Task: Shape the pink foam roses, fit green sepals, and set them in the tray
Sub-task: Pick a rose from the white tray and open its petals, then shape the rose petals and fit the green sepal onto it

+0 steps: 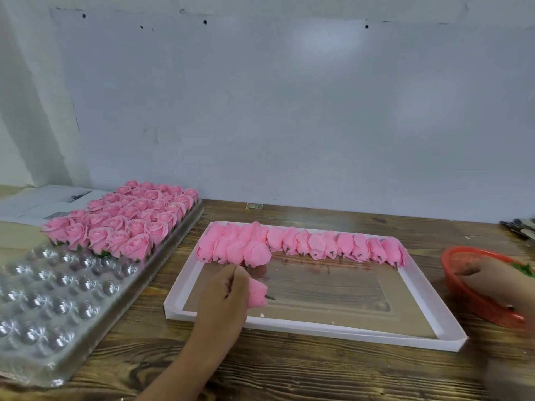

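pink foam bud point(257, 293) sits in the left hand point(225, 299), fingers curled round it, its short dark stem pointing right over the white cardboard tray point(318, 322). along that tray's far edge lies a row of unshaped buds point(304, 244), stems toward the near side, with a second short row doubled up at the left end. right hand point(498, 285) reaches into the red basket point(477, 305) at the right edge of the wooden table point(289, 371), with a green sepal point(524, 269) showing beside its fingers; the hand is blurred, so i cannot tell whether it grips anything. at the left lies the clear plastic cell tray point(58, 299), its far half filled with finished roses point(124, 221) on green bases, its near cells bare. papers point(43, 204) lie beyond it by the wall.
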A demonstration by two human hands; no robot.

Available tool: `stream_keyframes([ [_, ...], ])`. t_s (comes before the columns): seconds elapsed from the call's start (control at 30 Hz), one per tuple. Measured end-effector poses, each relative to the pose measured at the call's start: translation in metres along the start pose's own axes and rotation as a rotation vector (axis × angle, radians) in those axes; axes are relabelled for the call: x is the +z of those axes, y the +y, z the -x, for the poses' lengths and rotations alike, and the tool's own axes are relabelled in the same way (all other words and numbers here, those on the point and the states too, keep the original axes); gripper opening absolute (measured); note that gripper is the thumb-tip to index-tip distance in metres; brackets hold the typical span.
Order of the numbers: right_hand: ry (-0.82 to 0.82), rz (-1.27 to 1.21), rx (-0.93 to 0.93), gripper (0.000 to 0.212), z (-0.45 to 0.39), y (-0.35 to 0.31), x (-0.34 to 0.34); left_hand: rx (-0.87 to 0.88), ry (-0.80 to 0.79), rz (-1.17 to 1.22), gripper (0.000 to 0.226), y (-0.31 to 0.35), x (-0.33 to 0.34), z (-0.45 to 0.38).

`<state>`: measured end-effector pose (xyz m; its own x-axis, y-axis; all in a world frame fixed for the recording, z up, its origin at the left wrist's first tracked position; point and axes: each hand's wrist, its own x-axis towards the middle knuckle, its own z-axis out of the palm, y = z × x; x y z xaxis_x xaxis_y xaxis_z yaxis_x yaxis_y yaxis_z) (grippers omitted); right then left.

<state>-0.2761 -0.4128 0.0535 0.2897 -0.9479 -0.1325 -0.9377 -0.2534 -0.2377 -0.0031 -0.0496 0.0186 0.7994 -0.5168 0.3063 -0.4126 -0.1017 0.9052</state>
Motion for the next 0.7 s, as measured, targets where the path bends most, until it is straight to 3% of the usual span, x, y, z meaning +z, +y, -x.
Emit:
stream_keyframes([
  [0.17,-0.032,0.022,0.009,0.006,-0.007,0.002,-0.006,0.007,0.003,0.007,0.035,0.002,0.000,0.001],
  [0.3,-0.092,0.126,-0.003,0.021,-0.007,0.004,-0.014,0.009,0.009,0.013,0.036,0.004,0.000,0.001],
  [0.5,0.001,0.133,-0.084,0.008,-0.007,0.010,-0.010,0.040,0.020,-0.015,0.035,0.004,-0.001,0.002],
  [0.7,0.148,0.053,-0.091,0.034,-0.019,0.020,0.001,0.026,-0.005,0.006,0.033,0.000,-0.001,0.000],
])
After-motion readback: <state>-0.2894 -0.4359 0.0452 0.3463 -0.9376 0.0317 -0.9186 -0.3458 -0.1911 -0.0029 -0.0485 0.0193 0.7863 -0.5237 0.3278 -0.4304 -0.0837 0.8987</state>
